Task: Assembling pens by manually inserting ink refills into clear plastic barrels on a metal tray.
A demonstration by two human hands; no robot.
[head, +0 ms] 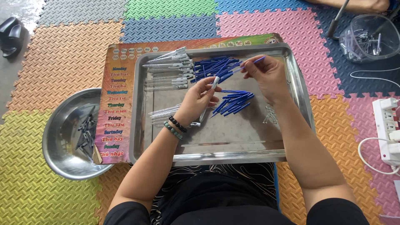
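Note:
Over a steel tray [233, 156], my left hand [198, 98] holds a clear pen barrel [215, 82] upright by its lower end. My right hand [266, 73] pinches a thin blue ink refill [250, 63], its far end pointing right and its near end angled toward the barrel's top. Below my hands lies a loose pile of blue refills [233, 102]; a second pile [214, 66] sits at the tray's back. Clear pen barrels lie at the back left [171, 62] and under my left wrist [164, 112]. Small metal springs [270, 114] rest right of the near pile.
A round steel bowl [56, 137] with grey plastic parts stands left of the tray. A printed board [114, 104] lies under the tray. A clear tub [368, 37] of small parts is at the back right. A white power strip [389, 129] with cables lies at the right edge.

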